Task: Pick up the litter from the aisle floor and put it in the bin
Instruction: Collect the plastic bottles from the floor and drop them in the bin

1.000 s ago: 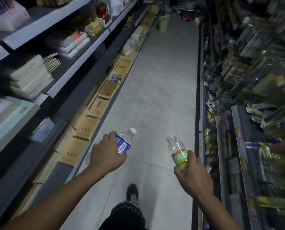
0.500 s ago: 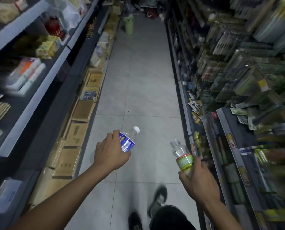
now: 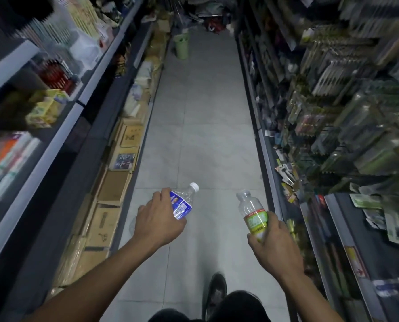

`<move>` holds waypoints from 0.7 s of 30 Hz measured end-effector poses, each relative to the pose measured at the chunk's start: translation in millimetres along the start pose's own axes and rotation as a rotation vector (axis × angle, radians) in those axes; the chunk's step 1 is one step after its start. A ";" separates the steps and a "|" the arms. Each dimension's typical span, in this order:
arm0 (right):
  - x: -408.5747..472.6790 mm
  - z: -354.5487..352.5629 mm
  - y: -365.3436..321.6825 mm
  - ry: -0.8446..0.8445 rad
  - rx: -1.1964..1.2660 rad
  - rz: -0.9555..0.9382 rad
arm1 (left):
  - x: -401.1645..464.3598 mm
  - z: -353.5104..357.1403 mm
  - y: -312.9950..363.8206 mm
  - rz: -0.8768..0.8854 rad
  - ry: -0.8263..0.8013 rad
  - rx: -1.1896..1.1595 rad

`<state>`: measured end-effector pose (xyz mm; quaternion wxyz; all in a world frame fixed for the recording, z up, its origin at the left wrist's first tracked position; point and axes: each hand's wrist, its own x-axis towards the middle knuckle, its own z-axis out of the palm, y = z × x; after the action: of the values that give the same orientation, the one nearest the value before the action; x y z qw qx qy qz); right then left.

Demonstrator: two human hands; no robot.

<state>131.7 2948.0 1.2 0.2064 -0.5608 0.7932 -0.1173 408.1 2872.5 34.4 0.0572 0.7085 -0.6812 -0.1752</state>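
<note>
My left hand (image 3: 159,219) grips a clear plastic bottle with a blue label and white cap (image 3: 185,198), its neck pointing up and to the right. My right hand (image 3: 274,247) holds a second clear bottle with a green label (image 3: 254,217), upright and uncapped as far as I can see. Both hands are held out over the grey tiled aisle floor (image 3: 203,135). A pale green bin (image 3: 181,46) stands far down the aisle, by the left shelving.
Stocked shelves line both sides of the narrow aisle. Cardboard boxes (image 3: 115,189) run along the foot of the left shelf. Hanging packets (image 3: 333,94) crowd the right racks. Bags and clutter (image 3: 212,22) pile up at the far end. My dark shoe (image 3: 216,291) is on the tiles.
The view has moved forward along the aisle and the green bin looks nearer and more central. Both hands keep the same hold on their bottles. My feet have shifted in a step.
</note>
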 end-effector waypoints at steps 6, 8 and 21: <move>111.2 -13.3 -43.0 -0.055 -0.034 -0.090 | 74.0 -17.1 -0.2 -0.110 0.041 -0.035; 144.2 -14.1 -61.6 -0.068 -0.039 -0.134 | 96.6 -22.5 -6.5 -0.151 0.058 -0.057; 360.5 9.6 -195.0 -0.087 -0.104 -0.206 | 315.5 -65.5 -75.6 -0.243 0.093 -0.109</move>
<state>197.1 2543.2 3.6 0.1981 -0.6539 0.7266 -0.0722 504.3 2556.2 17.5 0.1054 0.7889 -0.5765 -0.1849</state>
